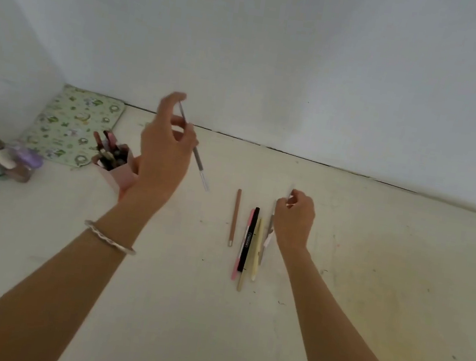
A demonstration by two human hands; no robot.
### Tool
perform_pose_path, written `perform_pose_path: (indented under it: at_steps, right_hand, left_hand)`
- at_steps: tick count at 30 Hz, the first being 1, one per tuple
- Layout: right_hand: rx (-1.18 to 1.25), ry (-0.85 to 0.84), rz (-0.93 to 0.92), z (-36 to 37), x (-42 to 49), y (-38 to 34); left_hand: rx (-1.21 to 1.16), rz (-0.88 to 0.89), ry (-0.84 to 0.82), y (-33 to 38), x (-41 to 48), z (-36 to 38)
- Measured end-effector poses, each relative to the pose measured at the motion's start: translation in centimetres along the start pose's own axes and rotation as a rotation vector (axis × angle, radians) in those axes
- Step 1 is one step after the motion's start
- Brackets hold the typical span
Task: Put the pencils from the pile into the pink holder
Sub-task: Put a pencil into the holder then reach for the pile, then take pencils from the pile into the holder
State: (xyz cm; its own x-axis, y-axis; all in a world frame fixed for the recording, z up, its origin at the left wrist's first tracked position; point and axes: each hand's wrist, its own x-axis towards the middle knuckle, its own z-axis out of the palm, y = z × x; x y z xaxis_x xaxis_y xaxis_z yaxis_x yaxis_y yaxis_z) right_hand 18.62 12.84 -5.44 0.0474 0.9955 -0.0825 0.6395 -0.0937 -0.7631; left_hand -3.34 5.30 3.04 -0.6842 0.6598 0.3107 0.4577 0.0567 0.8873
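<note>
L hand (163,151) w/ grey pencil (195,151) beside pink holder (123,175).

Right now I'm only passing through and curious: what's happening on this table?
A person is sorting pencils into a pink holder that already has several inside. The left hand holds a grey pencil in the air near the holder. The right hand is closed on something thin at the pile, where several pencils lie on the table.

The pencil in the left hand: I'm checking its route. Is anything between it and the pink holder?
Only the left hand itself lies between the pencil and the pink holder. The holder already holds several pencils, crowding its opening.
</note>
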Motion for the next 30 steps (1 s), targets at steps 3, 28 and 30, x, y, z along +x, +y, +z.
perform_pose_path:
  at_steps: [3, 28, 30]
  right_hand:
    - [0.245, 0.081, -0.063, -0.2, 0.0, -3.3]
    - [0.037, 0.017, -0.972, 11.8, -8.4, -12.2]
    - [0.128, 0.08, -0.895, 11.0, -8.1, -11.7]
  left_hand:
    - [0.183, 0.088, 0.113, -0.2, 2.4, -4.5]
    - [0.509, 0.311, 0.168, -2.0, 1.5, -9.0]
    - [0.461, 0.32, 0.174, -1.5, 0.4, -7.6]
